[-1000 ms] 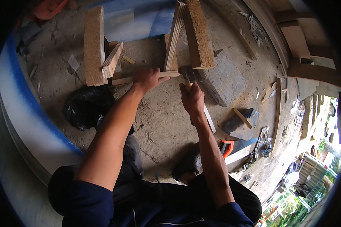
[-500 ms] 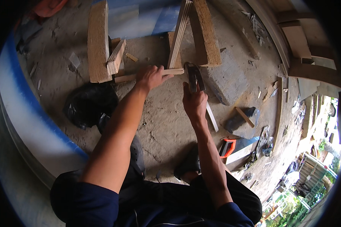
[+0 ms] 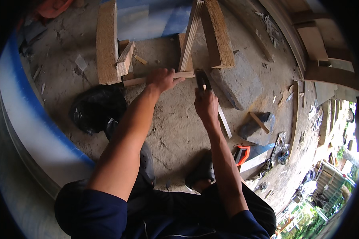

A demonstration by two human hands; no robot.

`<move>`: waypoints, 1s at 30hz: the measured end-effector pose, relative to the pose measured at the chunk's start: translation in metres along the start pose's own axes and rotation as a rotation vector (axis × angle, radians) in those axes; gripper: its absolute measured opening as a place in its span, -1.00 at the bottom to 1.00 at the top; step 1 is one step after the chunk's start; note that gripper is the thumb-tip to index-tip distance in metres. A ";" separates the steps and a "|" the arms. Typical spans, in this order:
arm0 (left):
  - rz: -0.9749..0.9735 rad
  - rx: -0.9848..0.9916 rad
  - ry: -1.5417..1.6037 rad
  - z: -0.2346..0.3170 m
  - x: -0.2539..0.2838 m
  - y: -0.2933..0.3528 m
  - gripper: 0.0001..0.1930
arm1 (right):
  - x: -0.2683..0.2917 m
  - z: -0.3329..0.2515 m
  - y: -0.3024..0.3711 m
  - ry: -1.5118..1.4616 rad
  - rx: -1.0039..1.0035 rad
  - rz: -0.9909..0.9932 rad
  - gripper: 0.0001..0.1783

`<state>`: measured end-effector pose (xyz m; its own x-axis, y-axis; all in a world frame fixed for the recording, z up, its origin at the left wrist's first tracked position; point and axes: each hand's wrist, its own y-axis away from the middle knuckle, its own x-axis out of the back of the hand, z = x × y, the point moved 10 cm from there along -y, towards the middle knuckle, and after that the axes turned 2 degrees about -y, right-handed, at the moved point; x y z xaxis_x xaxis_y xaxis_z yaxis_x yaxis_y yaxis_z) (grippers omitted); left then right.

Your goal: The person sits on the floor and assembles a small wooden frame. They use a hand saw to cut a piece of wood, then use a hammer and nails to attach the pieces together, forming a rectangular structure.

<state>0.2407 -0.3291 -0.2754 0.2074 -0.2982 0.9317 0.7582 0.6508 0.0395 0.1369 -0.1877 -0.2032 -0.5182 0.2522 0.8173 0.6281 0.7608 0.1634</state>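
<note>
Hammer [image 3: 202, 79]: held in the right hand, dark head forward, just beside the right end of the wooden strip [image 3: 184, 74]; contact between the two cannot be determined
Right hand [image 3: 206, 105]: fingers closed around the hammer handle, most of which the hand hides
Left hand [image 3: 161, 81]: fingers gripping the wooden strip from above, right of its middle
Wooden strip position: crosswise ahead of the person, right end at the lower end of the laminated board [image 3: 190, 38]
Laminated board position: slanted, just left of the right timber [image 3: 219, 38]
Left timber [image 3: 107, 44]: beyond the left end of the wooden strip, well apart from the right timber
Concrete block [image 3: 243, 81]: on the dirt floor [image 3: 169, 123], right of the hammer
Handsaw [image 3: 243, 155]: orange-and-black handle, right of the right forearm
Black plastic bag [image 3: 95, 109]: on the dirt floor, left of the left forearm
</note>
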 end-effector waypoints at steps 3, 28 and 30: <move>0.029 -0.081 -0.005 0.001 -0.003 -0.001 -0.31 | 0.006 -0.004 0.002 -0.024 0.046 0.018 -0.66; -0.353 0.116 0.420 0.057 0.007 0.020 -0.35 | -0.023 0.122 0.067 -0.001 -0.255 -0.108 -0.62; -0.432 0.096 0.501 0.068 0.007 0.023 -0.36 | -0.026 0.122 0.069 0.000 -0.205 -0.113 -0.63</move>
<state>0.2173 -0.2687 -0.2436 0.1766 -0.8192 0.5456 0.7840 0.4522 0.4252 0.1227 -0.0690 -0.2801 -0.5917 0.1722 0.7875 0.6707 0.6472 0.3624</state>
